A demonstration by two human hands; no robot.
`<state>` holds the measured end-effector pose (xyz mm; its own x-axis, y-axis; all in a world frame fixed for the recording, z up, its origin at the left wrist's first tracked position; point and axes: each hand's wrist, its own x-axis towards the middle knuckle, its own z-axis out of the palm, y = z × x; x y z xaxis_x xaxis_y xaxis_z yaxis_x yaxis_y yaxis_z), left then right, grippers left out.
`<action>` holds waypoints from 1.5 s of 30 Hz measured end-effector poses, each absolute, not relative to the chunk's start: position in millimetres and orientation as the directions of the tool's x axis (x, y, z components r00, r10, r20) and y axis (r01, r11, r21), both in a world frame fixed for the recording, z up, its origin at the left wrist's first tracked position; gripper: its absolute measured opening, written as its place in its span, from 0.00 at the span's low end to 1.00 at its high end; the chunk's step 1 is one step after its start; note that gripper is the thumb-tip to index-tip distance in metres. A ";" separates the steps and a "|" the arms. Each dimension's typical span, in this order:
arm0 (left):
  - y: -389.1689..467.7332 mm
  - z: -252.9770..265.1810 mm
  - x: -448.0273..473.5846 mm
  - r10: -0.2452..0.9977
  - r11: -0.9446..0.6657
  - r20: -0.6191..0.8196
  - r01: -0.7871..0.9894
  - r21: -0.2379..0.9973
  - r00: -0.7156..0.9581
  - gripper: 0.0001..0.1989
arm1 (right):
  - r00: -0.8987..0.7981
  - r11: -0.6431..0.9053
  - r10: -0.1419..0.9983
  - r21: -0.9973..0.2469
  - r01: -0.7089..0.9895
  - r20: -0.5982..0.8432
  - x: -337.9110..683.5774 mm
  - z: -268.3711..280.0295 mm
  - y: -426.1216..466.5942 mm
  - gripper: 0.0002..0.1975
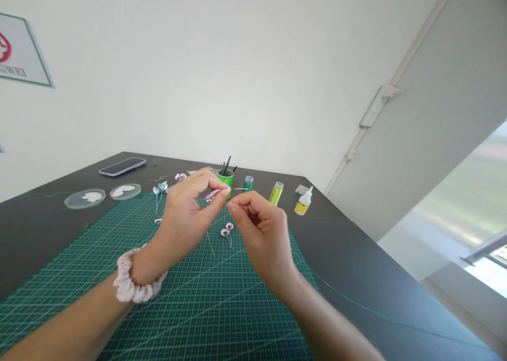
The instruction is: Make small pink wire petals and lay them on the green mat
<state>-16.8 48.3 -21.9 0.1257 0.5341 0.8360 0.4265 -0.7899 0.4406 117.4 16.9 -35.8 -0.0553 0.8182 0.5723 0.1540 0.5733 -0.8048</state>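
Above the green cutting mat (190, 308), my left hand (189, 205) pinches a small pink petal (212, 194) between thumb and fingertips. A thin pale wire (240, 188) sticks out to the right from that pinch. My right hand (265, 237) is close beside it, thumb and forefinger pressed together; whatever lies between them is too small to make out. On the mat below are two pale pink wired petals (226, 231) and a yellow-green strand (210, 244). Another petal piece (158, 221) shows partly behind my left wrist, which wears a pale scrunchie (129, 279).
Two shallow dishes (73, 202) with white material and a phone (122, 166) lie at left. Blue wired petals (160, 188) and a purple flower (180, 177) sit behind the hands. Farther back stand a green tool cup (225, 178), two tubes (276, 193) and a glue bottle (303, 202).
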 end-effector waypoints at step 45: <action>50.9 -25.3 -19.0 0.504 -0.803 0.852 0.439 0.402 0.143 0.06 | -0.208 0.504 0.853 -0.859 0.091 0.478 126.7 -29.3 21.9 0.11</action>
